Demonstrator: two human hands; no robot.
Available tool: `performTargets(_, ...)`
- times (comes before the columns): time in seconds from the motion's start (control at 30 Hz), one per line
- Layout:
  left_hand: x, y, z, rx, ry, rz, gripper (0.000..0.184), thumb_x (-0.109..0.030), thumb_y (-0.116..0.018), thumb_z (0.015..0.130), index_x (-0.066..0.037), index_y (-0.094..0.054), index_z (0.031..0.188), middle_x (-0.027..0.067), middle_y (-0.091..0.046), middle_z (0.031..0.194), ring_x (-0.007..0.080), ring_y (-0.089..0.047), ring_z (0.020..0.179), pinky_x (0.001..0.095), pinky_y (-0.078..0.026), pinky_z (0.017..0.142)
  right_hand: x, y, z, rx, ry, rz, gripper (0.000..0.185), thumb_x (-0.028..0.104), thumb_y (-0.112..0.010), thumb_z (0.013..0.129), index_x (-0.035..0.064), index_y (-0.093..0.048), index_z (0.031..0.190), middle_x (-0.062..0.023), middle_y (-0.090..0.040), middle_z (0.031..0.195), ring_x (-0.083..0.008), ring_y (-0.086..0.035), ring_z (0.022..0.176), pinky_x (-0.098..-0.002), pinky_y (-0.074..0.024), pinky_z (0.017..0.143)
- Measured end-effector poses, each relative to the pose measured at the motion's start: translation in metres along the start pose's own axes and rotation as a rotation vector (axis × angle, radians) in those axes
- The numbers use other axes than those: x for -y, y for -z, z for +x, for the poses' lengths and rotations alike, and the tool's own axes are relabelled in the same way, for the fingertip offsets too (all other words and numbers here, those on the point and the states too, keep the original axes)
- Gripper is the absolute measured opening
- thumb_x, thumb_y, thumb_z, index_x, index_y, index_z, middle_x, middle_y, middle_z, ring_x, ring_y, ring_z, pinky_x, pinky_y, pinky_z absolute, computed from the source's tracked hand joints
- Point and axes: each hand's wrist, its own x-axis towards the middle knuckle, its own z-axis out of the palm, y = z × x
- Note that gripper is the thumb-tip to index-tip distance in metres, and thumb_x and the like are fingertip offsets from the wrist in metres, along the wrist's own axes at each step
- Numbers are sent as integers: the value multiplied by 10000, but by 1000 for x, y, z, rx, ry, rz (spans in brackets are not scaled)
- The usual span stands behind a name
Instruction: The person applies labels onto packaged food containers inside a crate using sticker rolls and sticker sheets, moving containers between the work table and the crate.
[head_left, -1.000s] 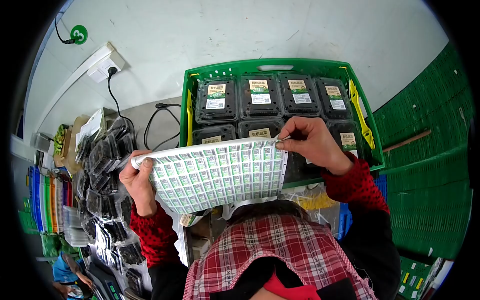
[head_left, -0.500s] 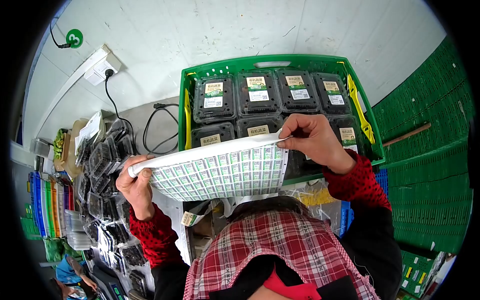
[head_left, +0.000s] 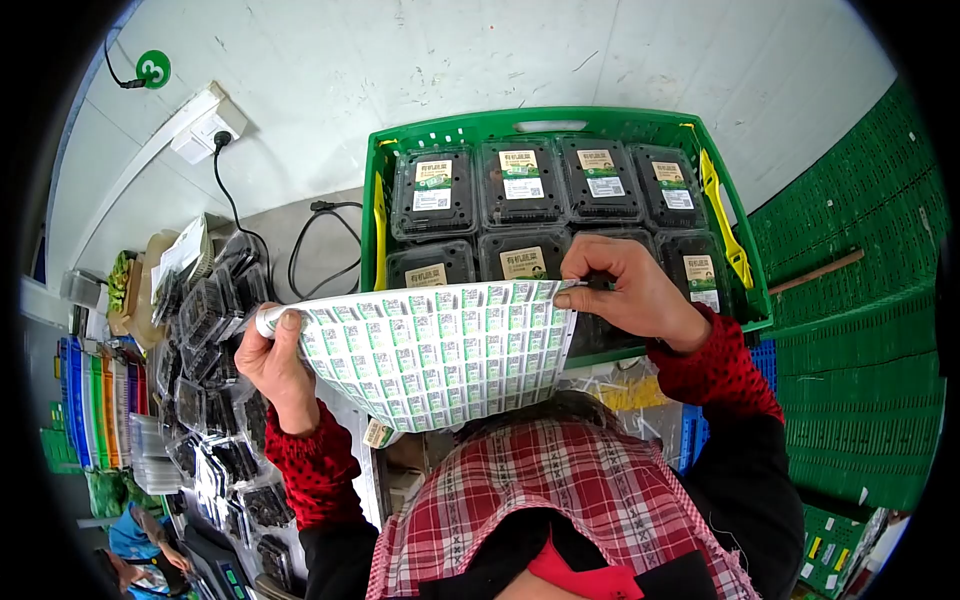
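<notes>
A white sheet of labels (head_left: pixel 440 350), printed with rows of small green-and-black code stickers, stretches between my hands. My left hand (head_left: pixel 280 365) grips its rolled left end, thumb on the printed face. My right hand (head_left: pixel 630 290) pinches the upper right corner between thumb and fingers. Behind the sheet stands a green crate (head_left: pixel 450 130) holding several clear-lidded dark plastic boxes (head_left: pixel 520 187) with paper labels on top. The sheet and my right hand partly cover the front row of boxes.
Stacked plastic boxes (head_left: pixel 205 330) pile up on the left. A black cable (head_left: pixel 300 245) lies beside the crate, near a wall socket (head_left: pixel 210 130). Green crates (head_left: pixel 860 350) stand on the right. At lower left is another person (head_left: pixel 145 540). Yellow handles (head_left: pixel 728 225) flank the crate.
The sheet has turned so more of its printed face shows, and its rolled upper edge now looks flatter. My left hand has shifted slightly; my right hand keeps its pinch.
</notes>
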Motion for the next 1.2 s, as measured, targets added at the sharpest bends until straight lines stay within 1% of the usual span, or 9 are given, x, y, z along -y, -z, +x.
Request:
performTargets(0.17, -3, -3, -1, -34, 29, -7, 71, -51, -679, 908, 16, -669, 890, 2, -652, 781, 47, -538, 664, 195, -430, 625, -4, 6, -4, 148, -118, -116, 163, 30, -750, 810, -11, -596, 843, -43, -572, 840, -133, -522, 758, -281, -426, 677)
performTargets(0.37, -10, -25, -1, -4, 72, 34, 68, -27, -737, 854, 19, -689, 841, -3, -656, 722, 40, -526, 622, 199, -419, 586, 18, -10, 20, -44, 126, -145, 175, 83, -744, 796, 25, -678, 947, -71, -635, 844, -193, -634, 779, -299, -489, 667)
performTargets(0.47, -10, -30, -1, 40, 129, 30, 91, -56, -747, 857, 14, -691, 838, -9, -657, 716, 34, -520, 615, 195, -410, 581, 14, -19, 24, 13, 245, -437, 207, 96, -751, 754, 87, -702, 955, -58, -662, 879, -258, -641, 702, -326, -516, 597)
performTargets(0.8, 5, -34, 3, 9, 386, 39, 122, -92, -711, 893, 21, -695, 850, 9, -670, 731, 40, -542, 596, 204, -420, 550, 2, -32, 17, -167, 552, -877, 303, 51, -718, 661, 91, -666, 956, -34, -613, 921, -215, -617, 736, -315, -522, 588)
performTargets(0.97, 27, -32, 7, -14, 510, -24, 136, -107, -708, 896, 19, -692, 848, 17, -672, 736, 51, -551, 586, 212, -427, 543, -6, -28, 14, -210, 643, -905, 226, 69, -715, 728, 63, -660, 948, -55, -624, 889, -224, -609, 698, -311, -508, 577)
performTargets(1.03, 33, -29, 7, -77, 538, -11, 130, -103, -701, 900, 15, -688, 846, 17, -672, 741, 53, -555, 587, 212, -428, 545, -22, -9, 26, -291, 348, -412, 119, 110, -707, 819, 46, -689, 918, -52, -646, 790, -180, -588, 623, -280, -485, 564)
performTargets(1.1, 34, -20, 5, -80, 541, -10, 132, -100, -677, 915, 7, -680, 838, 13, -672, 749, 50, -562, 598, 209, -420, 552, -38, 50, 47, -503, -235, 2, 133, 136, -682, 868, 14, -711, 910, -40, -657, 721, -120, -565, 593, -252, -455, 552)
performTargets(1.17, 32, -20, 3, -65, 532, -24, 135, -104, -678, 916, 8, -680, 839, 11, -670, 749, 50, -555, 597, 211, -418, 556, -116, 105, 64, -610, -365, -54, 208, 168, -724, 826, -39, -713, 838, -66, -651, 672, -84, -579, 636, -258, -472, 573)
performTargets(1.2, 31, -24, 3, -65, 528, -32, 135, -104, -678, 916, 8, -680, 839, 11, -670, 749, 50, -555, 597, 211, -418, 556, -130, 109, 69, -603, -429, -137, 228, 197, -733, 804, -30, -717, 819, -88, -659, 672, -129, -605, 627, -290, -489, 587)
